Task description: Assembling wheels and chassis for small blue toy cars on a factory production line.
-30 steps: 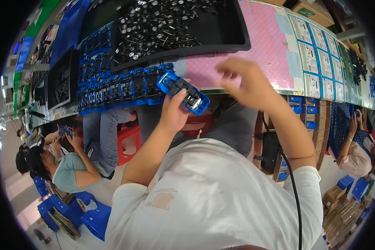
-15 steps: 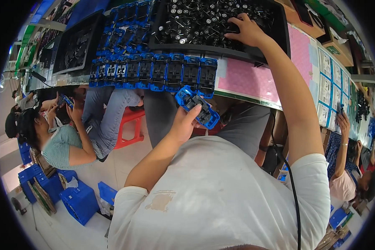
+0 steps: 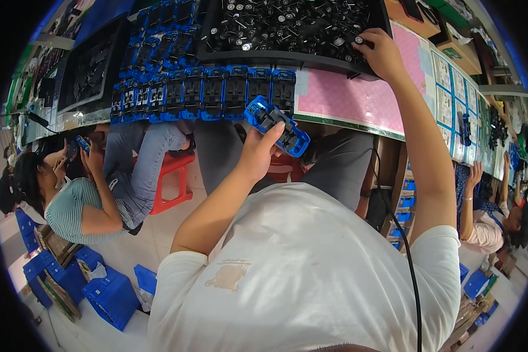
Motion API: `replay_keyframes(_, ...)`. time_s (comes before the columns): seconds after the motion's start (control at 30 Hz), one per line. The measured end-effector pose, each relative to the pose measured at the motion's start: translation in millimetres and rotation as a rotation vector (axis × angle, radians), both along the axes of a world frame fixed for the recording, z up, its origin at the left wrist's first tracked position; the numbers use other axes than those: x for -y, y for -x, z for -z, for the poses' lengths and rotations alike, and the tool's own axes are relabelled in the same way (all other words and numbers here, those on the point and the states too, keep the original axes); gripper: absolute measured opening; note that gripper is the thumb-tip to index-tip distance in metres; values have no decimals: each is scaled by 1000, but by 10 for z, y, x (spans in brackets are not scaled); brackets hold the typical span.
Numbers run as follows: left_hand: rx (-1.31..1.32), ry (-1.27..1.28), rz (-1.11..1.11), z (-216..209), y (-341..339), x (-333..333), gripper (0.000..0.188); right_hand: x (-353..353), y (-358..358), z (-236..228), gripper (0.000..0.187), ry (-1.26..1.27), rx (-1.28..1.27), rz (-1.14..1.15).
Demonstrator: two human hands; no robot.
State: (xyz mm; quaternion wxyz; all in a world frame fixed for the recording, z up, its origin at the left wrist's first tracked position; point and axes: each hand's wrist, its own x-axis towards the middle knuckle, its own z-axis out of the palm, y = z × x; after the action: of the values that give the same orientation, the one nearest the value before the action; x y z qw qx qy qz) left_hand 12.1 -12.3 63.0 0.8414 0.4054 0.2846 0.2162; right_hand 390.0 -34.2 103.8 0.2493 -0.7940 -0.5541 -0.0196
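My left hand (image 3: 257, 154) grips a blue toy car body (image 3: 301, 145), its black underside turned up and my thumb pressed on it. Over the right end of a black tray (image 3: 264, 57), my right hand (image 3: 383, 56) pinches a small black wheel (image 3: 359, 40) with a silver hub; whether an axle is joined to it is hidden. Many loose wheels and axles (image 3: 287, 26) fill that tray. Beside it stands a row of blue car bodies (image 3: 236, 94) with black undersides showing, and more of them (image 3: 167, 47) lie behind.
A pink mat (image 3: 340, 97) covers the table right of the row. Farther right lie printed sheets (image 3: 451, 100). Another black tray (image 3: 94, 64) stands at left. A person in a striped shirt (image 3: 79, 208) sits left, another (image 3: 481, 226) works at right. A black cable (image 3: 413, 276) hangs over my shirt.
My right hand has moved from the wheels in the tray to its right end and now pinches a wheel. My left hand still holds the car body. The whole view has shifted slightly.
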Motion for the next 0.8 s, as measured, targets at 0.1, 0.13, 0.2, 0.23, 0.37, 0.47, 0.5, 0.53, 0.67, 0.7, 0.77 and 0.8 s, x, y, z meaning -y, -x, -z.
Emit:
replay_keyframes(0.1, -3, 7, 50, 9, -12, 5, 37, 111, -20, 38, 30, -126, 13, 101)
replay_keyframes(0.13, -3, 17, 48, -17, -25, 14, 37, 136, 0, 16, 30, -170, 10, 105)
replay_keyframes(0.2, -5, -11, 48, -58, -40, 9, 38, 183, 45, -26, 31, -212, -122, 146)
replay_keyframes(0.23, -8, -23, 46, -65, -35, 14, 38, 210, 140, -104, 31, -206, -255, 180)
replay_keyframes(0.37, 28, -41, 43, -57, -53, 61, 40, 314, 285, -171, 34, -289, -468, 217)
replay_keyframes(0.47, 45, -47, 26, -93, -51, 72, 40, 461, 687, -389, 28, -296, -820, 157)
replay_keyframes(0.5, 49, -55, 9, -87, -17, 90, 40, 546, 979, -477, 24, -239, -805, 127)
replay_keyframes(0.53, 52, -69, -11, -88, 12, 89, 40, 618, 1300, -547, 21, -186, -790, 90)
replay_keyframes(0.67, 47, -72, -90, -228, -55, 126, 35, 895, 2021, -376, 20, -151, -777, -36)
replay_keyframes(0.7, 31, -65, -136, -254, -77, 155, 34, 910, 2141, -397, 21, -79, -891, 23)
replay_keyframes(0.77, 39, -79, -85, -201, -62, 161, 35, 905, 2224, -316, 21, -113, -759, 57)
replay_keyframes(0.8, 42, -85, -60, -169, -56, 165, 36, 913, 2242, -266, 20, -128, -693, 73)
